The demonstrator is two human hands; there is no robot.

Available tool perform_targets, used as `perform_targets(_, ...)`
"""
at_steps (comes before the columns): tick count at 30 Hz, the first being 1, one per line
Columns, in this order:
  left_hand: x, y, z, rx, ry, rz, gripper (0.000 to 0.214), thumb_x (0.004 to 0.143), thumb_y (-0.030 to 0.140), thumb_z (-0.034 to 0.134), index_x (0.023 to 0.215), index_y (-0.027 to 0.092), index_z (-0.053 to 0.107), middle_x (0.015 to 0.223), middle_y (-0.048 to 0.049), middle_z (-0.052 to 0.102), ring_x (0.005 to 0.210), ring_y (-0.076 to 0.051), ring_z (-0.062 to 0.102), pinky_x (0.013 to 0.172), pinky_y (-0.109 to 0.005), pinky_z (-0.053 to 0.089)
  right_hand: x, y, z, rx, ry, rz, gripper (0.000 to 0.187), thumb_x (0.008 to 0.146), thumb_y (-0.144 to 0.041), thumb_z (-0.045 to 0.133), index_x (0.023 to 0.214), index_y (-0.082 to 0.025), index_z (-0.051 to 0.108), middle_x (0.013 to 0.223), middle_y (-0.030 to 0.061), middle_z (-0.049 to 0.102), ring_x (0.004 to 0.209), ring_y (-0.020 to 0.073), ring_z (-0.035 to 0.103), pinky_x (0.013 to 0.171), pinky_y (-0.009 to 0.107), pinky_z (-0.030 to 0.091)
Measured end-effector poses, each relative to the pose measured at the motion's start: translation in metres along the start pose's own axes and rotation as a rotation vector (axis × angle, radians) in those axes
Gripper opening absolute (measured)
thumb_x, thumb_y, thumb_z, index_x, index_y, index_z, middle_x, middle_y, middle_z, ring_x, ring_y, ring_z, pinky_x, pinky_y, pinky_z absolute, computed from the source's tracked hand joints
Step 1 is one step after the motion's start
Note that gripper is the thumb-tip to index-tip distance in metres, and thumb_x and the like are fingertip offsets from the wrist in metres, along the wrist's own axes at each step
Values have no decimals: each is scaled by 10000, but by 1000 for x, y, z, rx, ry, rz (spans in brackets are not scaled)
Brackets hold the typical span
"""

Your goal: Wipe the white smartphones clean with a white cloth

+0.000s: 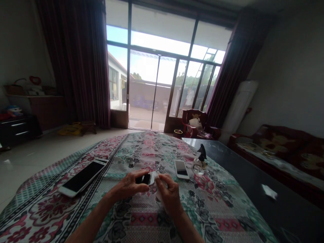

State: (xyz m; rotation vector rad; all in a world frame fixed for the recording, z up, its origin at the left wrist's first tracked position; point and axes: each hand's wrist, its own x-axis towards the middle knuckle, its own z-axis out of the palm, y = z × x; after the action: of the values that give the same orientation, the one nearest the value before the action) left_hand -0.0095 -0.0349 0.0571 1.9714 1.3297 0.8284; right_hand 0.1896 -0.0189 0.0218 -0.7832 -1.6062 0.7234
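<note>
My left hand (129,186) grips a small white phone (146,179) with a dark screen, held just above the flowered cloth (217,206). My right hand (169,193) is closed on a white wipe (158,176) that touches the phone's right end. A large white phone (82,178) lies face up on the cloth to the left. Another white phone (181,169) lies to the right, beside a small clear spray bottle (199,162) with a black nozzle.
A dark glass table (253,179) runs along the right with a white scrap (269,191) on it. Beyond it stands a red sofa (283,148). Ahead are glass doors (152,94), dark curtains and a wooden chair (194,123). Tiled floor lies to the left.
</note>
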Motion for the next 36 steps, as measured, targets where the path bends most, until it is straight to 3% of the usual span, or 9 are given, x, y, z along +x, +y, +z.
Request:
perform_targets(10, 0, -3, -8, -37, 28, -29, 629, 724, 413, 699, 1297, 190, 568, 1346, -59, 585, 1249, -279, 502, 1057, -336, 375, -2, -22, 3, 53, -85, -9, 185, 858, -305, 591, 806, -172, 708, 802, 45, 625, 760, 161, 587, 695, 249, 467)
perform_targets(17, 2, 1, 2, 6, -5, 36, 591, 718, 407, 707, 1270, 232, 589, 1309, -36, 608, 1206, -287, 519, 1021, -339, 390, 1, -2, -3, 25, -27, 39, 212, 873, -345, 577, 842, -181, 707, 805, 35, 628, 764, 162, 584, 700, 249, 462)
perform_targets(23, 0, 10, 8, 56, 6, 96, 520, 705, 411, 728, 1188, 237, 643, 1126, -4, 682, 1015, -232, 597, 880, -273, 444, 2, 13, -5, 11, 38, 70, 227, 859, -379, 594, 861, -182, 707, 823, 41, 655, 785, 174, 598, 722, 261, 474)
perform_targets(36, 1, -4, 0, 16, 105, 44, 663, 699, 465, 736, 1289, 209, 576, 1319, -73, 601, 1218, -287, 520, 1048, -368, 378, -1, -14, 2, 10, -57, -21, 205, 866, -336, 595, 853, -177, 724, 813, 53, 646, 790, 177, 602, 724, 262, 485)
